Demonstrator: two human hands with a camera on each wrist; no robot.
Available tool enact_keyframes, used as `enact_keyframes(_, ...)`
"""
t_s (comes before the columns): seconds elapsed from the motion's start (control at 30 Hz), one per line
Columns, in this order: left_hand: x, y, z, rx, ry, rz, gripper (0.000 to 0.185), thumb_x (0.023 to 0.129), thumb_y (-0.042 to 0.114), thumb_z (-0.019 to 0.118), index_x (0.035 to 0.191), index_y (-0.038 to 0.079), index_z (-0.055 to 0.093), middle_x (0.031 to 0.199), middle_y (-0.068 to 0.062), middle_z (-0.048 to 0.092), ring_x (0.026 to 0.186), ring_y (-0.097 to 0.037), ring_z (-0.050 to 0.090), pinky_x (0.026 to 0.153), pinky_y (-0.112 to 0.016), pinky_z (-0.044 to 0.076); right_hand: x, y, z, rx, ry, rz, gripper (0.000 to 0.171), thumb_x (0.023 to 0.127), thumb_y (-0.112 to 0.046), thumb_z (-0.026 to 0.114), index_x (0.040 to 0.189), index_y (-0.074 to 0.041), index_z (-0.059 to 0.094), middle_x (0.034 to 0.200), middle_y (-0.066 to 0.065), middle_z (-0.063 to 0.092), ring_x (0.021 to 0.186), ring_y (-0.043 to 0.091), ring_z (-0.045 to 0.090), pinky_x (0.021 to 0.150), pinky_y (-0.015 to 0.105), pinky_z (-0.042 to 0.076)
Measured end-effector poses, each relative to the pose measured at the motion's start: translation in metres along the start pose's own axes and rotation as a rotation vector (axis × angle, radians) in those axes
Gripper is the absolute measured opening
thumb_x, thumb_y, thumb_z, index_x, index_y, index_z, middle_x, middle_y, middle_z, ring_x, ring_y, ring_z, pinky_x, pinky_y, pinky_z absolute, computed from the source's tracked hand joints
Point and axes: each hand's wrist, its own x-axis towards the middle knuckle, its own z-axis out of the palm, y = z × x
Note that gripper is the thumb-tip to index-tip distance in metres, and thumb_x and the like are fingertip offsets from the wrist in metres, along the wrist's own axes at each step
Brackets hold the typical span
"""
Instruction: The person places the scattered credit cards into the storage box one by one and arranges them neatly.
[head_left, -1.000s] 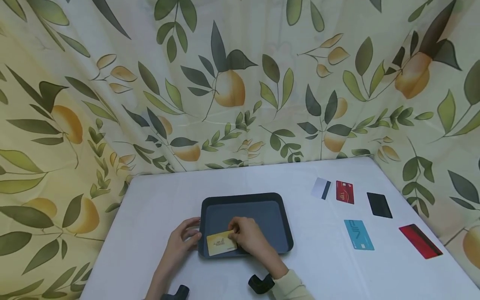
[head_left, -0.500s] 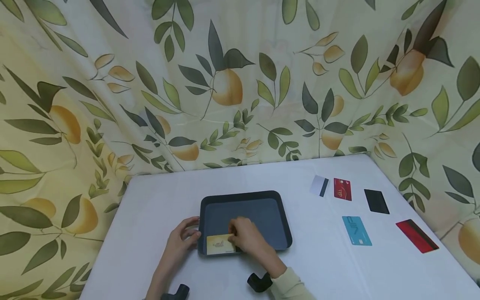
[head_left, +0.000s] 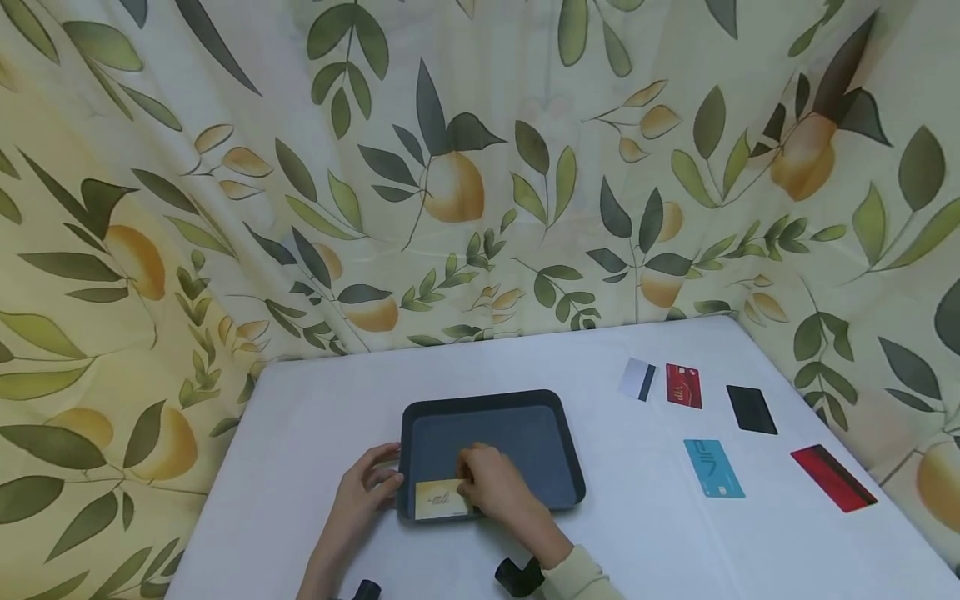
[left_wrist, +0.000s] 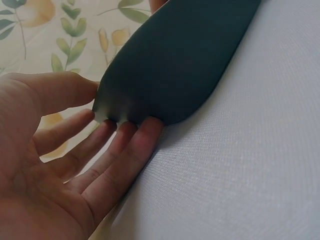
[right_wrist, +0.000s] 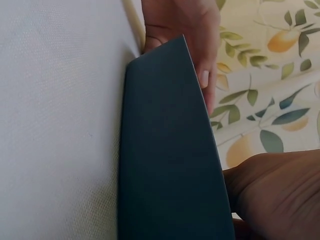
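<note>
I see the flat yellow rectangular card (head_left: 439,500) in the near-left corner of the dark blue-grey rectangular tray (head_left: 517,442), long axis left-right, left of my nearer right hand (head_left: 497,485), whose grip seems clamped on it, fingertips hidden; my left hand (head_left: 363,485) touches the tray's outer wall, fingers nearly straight.

Free passage is left over the far half of the tray (head_left: 517,433). Its left side is blocked by the left hand (head_left: 363,485), its near side by the right hand (head_left: 498,485).

with the right hand (head_left: 498,485), has turned the gold card (head_left: 439,500) from its slant of a second ago into line with the near side of the tray (head_left: 517,437) and drawn it closer to that side. has tipped the head view slightly upward.
</note>
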Motion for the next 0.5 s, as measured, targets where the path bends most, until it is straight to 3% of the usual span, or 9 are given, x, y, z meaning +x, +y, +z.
enact_keyframes(0.17, -0.0012, -0.0022, -0.0021, -0.003, 0.011, -0.021, 0.055, 0.093, 0.012, 0.075, 0.144, 0.016, 0.058, 0.146, -0.015, 0.060, 0.109, -0.022, 0.070, 0.076, -0.031, 0.066, 0.0005, 0.0013, 0.0034, 0.015, -0.009, -0.016, 0.009, 0.086, -0.001, 0.081, 0.087, -0.006, 0.072, 0.079, 0.000, 0.059, 0.067, 0.007, 0.047, 0.054, 0.019, 0.041)
enact_keyframes(0.5, 0.0002, -0.0027, -0.0025, 0.009, -0.006, 0.008, 0.056, 0.092, 0.021, 0.078, 0.145, 0.016, 0.058, 0.147, -0.015, 0.060, 0.111, -0.020, 0.070, 0.077, -0.030, 0.065, 0.0000, -0.0015, 0.0048, -0.078, 0.039, -0.026, 0.011, 0.084, -0.003, 0.083, 0.086, -0.006, 0.073, 0.081, 0.002, 0.064, 0.070, 0.010, 0.055, 0.057, 0.021, 0.046)
